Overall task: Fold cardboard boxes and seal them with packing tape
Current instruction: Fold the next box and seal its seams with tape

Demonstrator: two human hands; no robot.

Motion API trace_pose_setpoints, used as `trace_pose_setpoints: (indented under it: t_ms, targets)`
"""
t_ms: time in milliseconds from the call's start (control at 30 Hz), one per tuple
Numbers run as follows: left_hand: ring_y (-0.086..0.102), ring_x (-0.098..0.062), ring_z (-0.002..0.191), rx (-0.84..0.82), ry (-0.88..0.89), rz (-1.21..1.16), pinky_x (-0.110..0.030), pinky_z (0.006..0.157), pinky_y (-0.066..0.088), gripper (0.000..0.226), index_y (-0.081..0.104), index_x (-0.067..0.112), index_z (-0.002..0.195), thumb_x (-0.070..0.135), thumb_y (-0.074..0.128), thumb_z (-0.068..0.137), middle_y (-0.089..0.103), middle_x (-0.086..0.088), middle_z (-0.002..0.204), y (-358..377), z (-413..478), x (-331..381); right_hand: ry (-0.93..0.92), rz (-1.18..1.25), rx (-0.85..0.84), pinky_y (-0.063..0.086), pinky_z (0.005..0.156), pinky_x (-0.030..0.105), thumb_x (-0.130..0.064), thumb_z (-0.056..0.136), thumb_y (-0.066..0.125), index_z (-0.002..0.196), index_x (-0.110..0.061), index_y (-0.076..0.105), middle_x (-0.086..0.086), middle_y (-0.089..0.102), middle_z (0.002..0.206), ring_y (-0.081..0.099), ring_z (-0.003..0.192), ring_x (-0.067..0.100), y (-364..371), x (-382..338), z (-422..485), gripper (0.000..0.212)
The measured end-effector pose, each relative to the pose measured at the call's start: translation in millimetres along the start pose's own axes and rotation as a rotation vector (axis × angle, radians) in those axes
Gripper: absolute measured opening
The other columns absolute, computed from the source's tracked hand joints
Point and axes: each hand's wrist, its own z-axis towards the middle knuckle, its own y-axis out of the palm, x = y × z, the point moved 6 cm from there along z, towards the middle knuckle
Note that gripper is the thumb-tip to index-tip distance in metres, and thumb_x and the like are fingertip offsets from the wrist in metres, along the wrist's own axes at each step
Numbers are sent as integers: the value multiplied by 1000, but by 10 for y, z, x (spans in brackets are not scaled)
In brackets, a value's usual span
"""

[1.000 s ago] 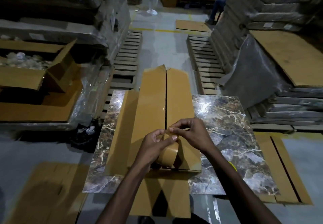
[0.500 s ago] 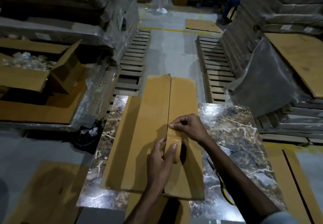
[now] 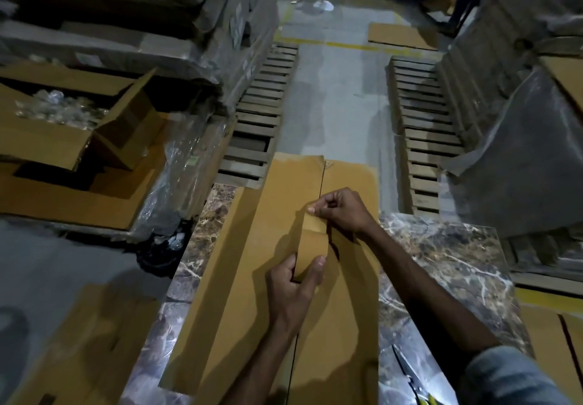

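Tape [image 3: 314, 243] spans left hand [image 3: 291, 291] to right hand [image 3: 342, 210].

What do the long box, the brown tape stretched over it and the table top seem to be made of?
Long box: cardboard, matt tan; its flat flaps meet at a dark seam. Tape: probably thin plastic film, brown, smooth; it stretches taut. Table top: marble or marble-look laminate, polished; pale veins and glare show.

what the person wears
left hand [image 3: 293, 288] and right hand [image 3: 344, 212] are bare, both forearms uncovered; a pale blue-grey sleeve [image 3: 511, 376], rumpled, covers the right arm near the elbow.
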Motion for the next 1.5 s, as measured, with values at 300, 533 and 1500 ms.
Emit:
trace_pose_setpoints:
  t_ms: [300, 533, 1500]
  targets:
    - [75, -22, 77, 45, -12, -123, -34, 67, 62, 39, 77, 13, 93, 50, 71, 84, 77, -4, 84, 214, 338, 3, 20, 46, 3, 51, 64, 13, -20, 84, 85, 87, -13, 82, -5, 79, 84, 71, 74, 0, -319, 96, 817, 8]
    - [73, -27, 74, 77, -9, -191, -26, 63, 57, 43, 77, 8, 90, 49, 72, 83, 75, -12, 80, 317, 607, 66, 73, 11, 55, 49, 54, 16, -19, 83, 86, 87, -9, 82, -6, 74, 70, 63, 58, -4, -482, 155, 1246, 12]
    - [71, -28, 73, 180, 11, -217, -22, 59, 56, 36, 74, 5, 91, 41, 75, 89, 75, -13, 83, 584, 1030, 151, 160, -37, 122, 51, 48, 28, -29, 91, 79, 91, -15, 78, 5, 75, 100, 64, 70, 17, -759, 340, 1868, 14]
